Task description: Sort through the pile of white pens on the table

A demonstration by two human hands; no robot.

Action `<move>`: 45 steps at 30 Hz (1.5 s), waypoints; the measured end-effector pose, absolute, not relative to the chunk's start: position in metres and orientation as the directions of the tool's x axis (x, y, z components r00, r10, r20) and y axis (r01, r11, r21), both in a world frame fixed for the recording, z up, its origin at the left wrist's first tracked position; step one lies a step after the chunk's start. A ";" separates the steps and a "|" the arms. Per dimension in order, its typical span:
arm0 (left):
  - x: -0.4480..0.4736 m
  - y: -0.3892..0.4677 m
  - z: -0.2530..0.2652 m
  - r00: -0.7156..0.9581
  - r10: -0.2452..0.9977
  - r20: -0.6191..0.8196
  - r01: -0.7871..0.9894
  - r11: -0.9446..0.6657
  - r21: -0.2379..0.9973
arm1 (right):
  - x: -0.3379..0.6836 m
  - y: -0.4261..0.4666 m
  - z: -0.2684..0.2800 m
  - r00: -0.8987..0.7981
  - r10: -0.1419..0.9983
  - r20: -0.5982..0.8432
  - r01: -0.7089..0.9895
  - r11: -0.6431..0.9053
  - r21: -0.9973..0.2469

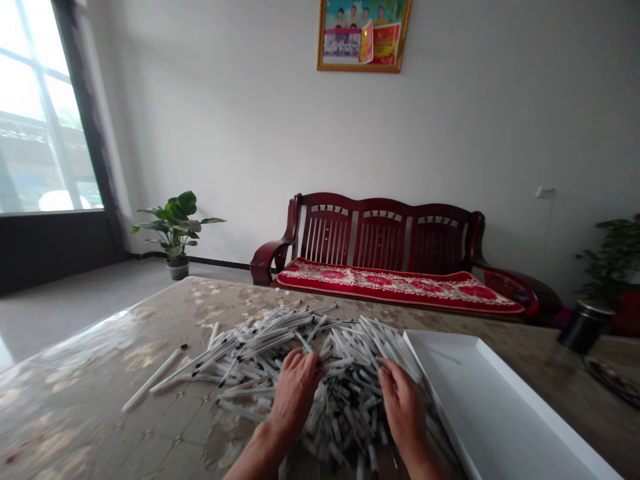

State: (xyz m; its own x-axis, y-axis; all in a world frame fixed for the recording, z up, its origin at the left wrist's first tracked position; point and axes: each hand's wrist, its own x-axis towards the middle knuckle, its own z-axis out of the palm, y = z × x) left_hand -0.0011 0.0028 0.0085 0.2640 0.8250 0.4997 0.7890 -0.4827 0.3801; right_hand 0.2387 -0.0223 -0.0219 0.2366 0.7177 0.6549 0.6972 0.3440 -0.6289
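Where a white tray lies on the bench, we find a heap of white pen-like tubes directly left of it. We see the right hand at the heap's side nearest the tray, and the left hand farther left of the tray. Both curl inward; whether either clamps a tube, we cannot tell.

Smooth plastic pens, glossy wooden bench
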 end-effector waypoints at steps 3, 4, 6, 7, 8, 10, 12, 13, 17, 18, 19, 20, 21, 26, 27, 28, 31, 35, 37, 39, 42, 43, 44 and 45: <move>0.004 -0.002 0.003 0.314 0.778 0.544 0.697 -0.578 0.424 | 0.227 -0.028 -0.017 0.242 0.810 0.534 0.541 0.344 -0.767; 0.006 -0.003 0.001 0.315 0.772 0.552 0.666 -0.594 0.451 | 0.224 -0.031 -0.015 0.224 0.834 0.504 0.507 0.342 -0.791; 0.009 -0.004 -0.004 0.284 0.779 0.559 0.595 -0.601 0.534 | 0.219 -0.035 -0.010 0.188 0.872 0.452 0.458 0.329 -0.826; 0.010 -0.004 -0.006 0.243 0.796 0.555 0.550 -0.584 0.597 | 0.216 -0.037 -0.008 0.176 0.886 0.430 0.436 0.321 -0.840; 0.012 -0.004 -0.007 0.184 0.823 0.537 0.487 -0.551 0.678 | 0.214 -0.039 -0.006 0.169 0.895 0.412 0.417 0.314 -0.853; 0.015 -0.002 -0.007 0.046 0.892 0.449 0.259 -0.445 0.857 | 0.208 -0.042 -0.004 0.170 0.902 0.397 0.394 0.307 -0.866; 0.018 0.001 -0.004 -0.026 0.958 0.287 -0.066 -0.288 0.955 | 0.202 -0.043 -0.002 0.183 0.891 0.414 0.396 0.319 -0.861; 0.019 0.001 -0.001 -0.028 0.979 0.201 -0.223 -0.202 0.954 | 0.200 -0.044 -0.002 0.184 0.886 0.426 0.404 0.327 -0.854; 0.022 -0.004 0.010 0.045 0.999 -0.013 -0.555 0.036 0.831 | 0.192 -0.047 0.001 0.109 0.887 0.448 0.448 0.359 -0.819; 0.024 -0.007 0.012 0.069 0.997 -0.025 -0.573 0.060 0.817 | 0.191 -0.048 0.001 0.087 0.890 0.447 0.461 0.362 -0.811; 0.025 -0.011 0.013 0.095 0.995 -0.025 -0.573 0.075 0.816 | 0.190 -0.048 0.002 0.071 0.894 0.443 0.471 0.362 -0.804; 0.028 -0.015 0.014 0.120 0.993 -0.019 -0.561 0.083 0.824 | 0.190 -0.049 0.001 0.060 0.897 0.438 0.481 0.358 -0.800; 0.030 -0.019 0.014 0.146 0.989 -0.009 -0.544 0.088 0.834 | 0.189 -0.049 0.001 0.055 0.901 0.431 0.488 0.352 -0.798; 0.040 -0.029 0.010 0.219 0.973 0.066 -0.476 0.048 0.878 | 0.188 -0.047 -0.004 0.042 0.922 0.385 0.501 0.314 -0.807; 0.041 -0.028 0.009 0.217 0.973 0.081 -0.459 0.028 0.888 | 0.187 -0.046 -0.004 0.039 0.922 0.384 0.498 0.315 -0.808; 0.041 -0.026 0.007 0.211 0.973 0.097 -0.438 0.006 0.899 | 0.187 -0.045 -0.005 0.037 0.920 0.389 0.495 0.322 -0.807; 0.041 -0.019 0.001 0.173 0.974 0.146 -0.355 -0.076 0.932 | 0.187 -0.042 -0.007 0.061 0.896 0.440 0.508 0.352 -0.786; 0.038 -0.013 -0.004 0.084 0.984 0.160 -0.223 -0.138 0.965 | 0.200 -0.035 -0.009 0.227 0.827 0.514 0.579 0.309 -0.754; 0.034 -0.012 -0.004 -0.002 0.982 0.188 -0.142 -0.186 0.972 | 0.215 -0.031 -0.008 0.322 0.788 0.525 0.620 0.244 -0.746; 0.026 -0.009 -0.001 -0.067 0.968 0.242 -0.015 -0.244 0.970 | 0.233 -0.029 -0.006 0.427 0.743 0.516 0.671 0.122 -0.731; 0.007 0.000 0.006 -0.096 0.954 0.284 0.304 -0.244 0.921 | 0.257 -0.027 -0.003 0.553 0.724 0.412 0.696 -0.129 -0.707; -0.001 0.003 0.008 -0.096 0.952 0.290 0.437 -0.221 0.872 | 0.262 -0.027 -0.003 0.575 0.728 0.372 0.691 -0.190 -0.697; -0.008 0.006 0.011 -0.083 0.952 0.295 0.571 -0.197 0.797 | 0.265 -0.027 -0.002 0.592 0.731 0.340 0.687 -0.237 -0.687; -0.014 0.008 0.014 -0.058 0.954 0.295 0.688 -0.176 0.704 | 0.267 -0.028 -0.003 0.598 0.735 0.318 0.686 -0.265 -0.678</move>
State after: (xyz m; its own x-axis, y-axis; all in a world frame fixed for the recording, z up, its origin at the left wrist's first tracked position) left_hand -0.0139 0.0083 0.0136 -0.0575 0.9536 0.2955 0.6884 -0.1764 0.7035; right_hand 0.2673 -0.0275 -0.0030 0.5984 0.7353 0.3183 0.6858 -0.2647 -0.6779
